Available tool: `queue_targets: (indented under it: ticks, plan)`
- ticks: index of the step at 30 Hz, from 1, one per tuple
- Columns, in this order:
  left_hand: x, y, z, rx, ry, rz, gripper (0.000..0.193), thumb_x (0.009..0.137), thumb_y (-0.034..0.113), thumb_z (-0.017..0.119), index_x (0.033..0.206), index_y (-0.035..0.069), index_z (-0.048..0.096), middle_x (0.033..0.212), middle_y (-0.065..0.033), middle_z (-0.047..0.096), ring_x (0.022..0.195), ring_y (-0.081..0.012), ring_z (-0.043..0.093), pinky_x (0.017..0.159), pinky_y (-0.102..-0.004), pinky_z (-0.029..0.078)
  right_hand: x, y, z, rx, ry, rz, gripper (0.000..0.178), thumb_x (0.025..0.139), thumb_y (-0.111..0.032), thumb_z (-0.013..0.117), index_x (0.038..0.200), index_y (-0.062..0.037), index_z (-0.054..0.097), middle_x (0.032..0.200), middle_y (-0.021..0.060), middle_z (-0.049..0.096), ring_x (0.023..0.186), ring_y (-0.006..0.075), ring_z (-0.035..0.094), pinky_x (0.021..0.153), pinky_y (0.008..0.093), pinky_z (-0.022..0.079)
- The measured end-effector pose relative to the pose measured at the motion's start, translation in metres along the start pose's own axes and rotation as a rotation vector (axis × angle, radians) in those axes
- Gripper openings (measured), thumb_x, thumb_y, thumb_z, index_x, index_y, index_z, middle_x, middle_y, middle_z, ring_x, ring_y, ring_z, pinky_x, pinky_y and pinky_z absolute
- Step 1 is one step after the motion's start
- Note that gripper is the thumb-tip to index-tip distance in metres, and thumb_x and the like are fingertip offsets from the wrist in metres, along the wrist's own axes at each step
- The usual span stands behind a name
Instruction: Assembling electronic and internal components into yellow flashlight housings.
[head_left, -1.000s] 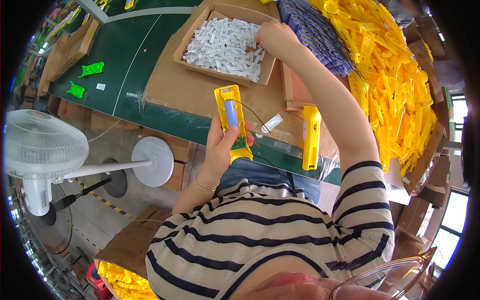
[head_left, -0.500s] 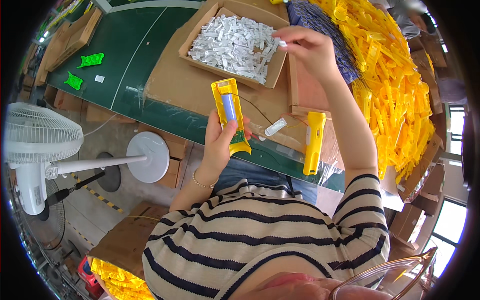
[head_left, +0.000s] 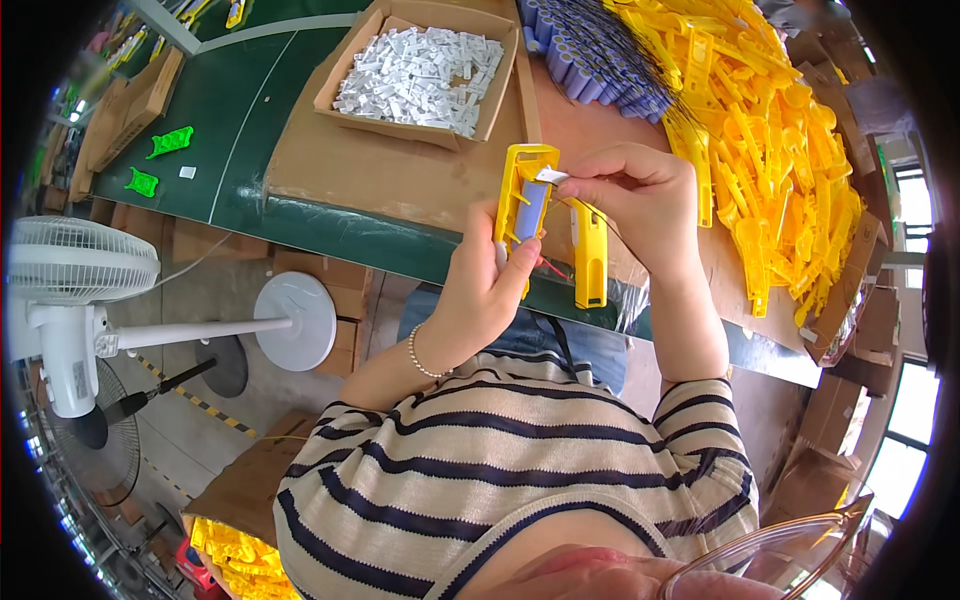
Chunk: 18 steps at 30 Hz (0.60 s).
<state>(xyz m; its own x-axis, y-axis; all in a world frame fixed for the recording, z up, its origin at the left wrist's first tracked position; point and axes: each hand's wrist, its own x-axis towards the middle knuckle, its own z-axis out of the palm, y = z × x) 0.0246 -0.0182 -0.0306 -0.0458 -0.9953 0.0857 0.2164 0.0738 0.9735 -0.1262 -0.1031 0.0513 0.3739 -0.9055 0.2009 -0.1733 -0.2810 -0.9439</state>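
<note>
My left hand (head_left: 485,290) is closed round a yellow plastic housing (head_left: 508,195), held tilted above the table's near edge. Inside the housing lies a blue-purple cylindrical battery (head_left: 530,212), and my left thumb presses by its lower end. My right hand (head_left: 645,205) pinches a small white plastic piece (head_left: 551,176) at the housing's upper right, touching or very near its rim. A thin dark wire runs below my right fingers. Just right of the held housing, a second yellow housing (head_left: 591,262) lies on the table, partly covered.
A cardboard box (head_left: 508,75) of small white pieces stands beyond my hands. Blue-purple batteries (head_left: 575,60) with dark wires and a heap of yellow housings (head_left: 790,180) lie to the right. Two green parts (head_left: 170,141) are at the left; a white fan (head_left: 80,262) stands beside the table.
My right hand has come from beside the white-piece box down to the housing, bringing the small white piece. My left hand has moved right with the housing, turning it.
</note>
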Motion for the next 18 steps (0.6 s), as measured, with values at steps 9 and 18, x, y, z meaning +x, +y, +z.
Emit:
queue_targets:
  ticks: [9, 18]
  plan:
    - [-0.015, -0.001, 0.026, 0.331, -0.060, 0.065, 0.034, 0.094, 0.014, 0.050, 0.120, 0.001, 0.034, 0.102, -0.0132, 0.057, 0.083, -0.0135, 0.059, 0.073, -0.0253, 0.049, -0.024, -0.011, -0.021, -0.151, 0.091, 0.068, 0.013, 0.072, -0.008, 0.074, 0.077, 0.0027, 0.070, 0.066, 0.0038, 0.065, 0.056, 0.0051, 0.053, 0.051, 0.0205, 0.042]
    - [-0.023, 0.000, 0.041, 0.299, -0.122, -0.011, 0.037, 0.094, 0.011, 0.049, 0.125, 0.001, 0.032, 0.103, -0.0139, 0.057, 0.083, -0.0133, 0.059, 0.074, -0.0263, 0.049, -0.029, -0.027, -0.033, -0.481, 0.008, 0.154, 0.022, 0.067, -0.015, 0.077, 0.075, 0.0022, 0.068, 0.065, 0.0059, 0.062, 0.057, 0.0087, 0.054, 0.054, 0.0230, 0.043]
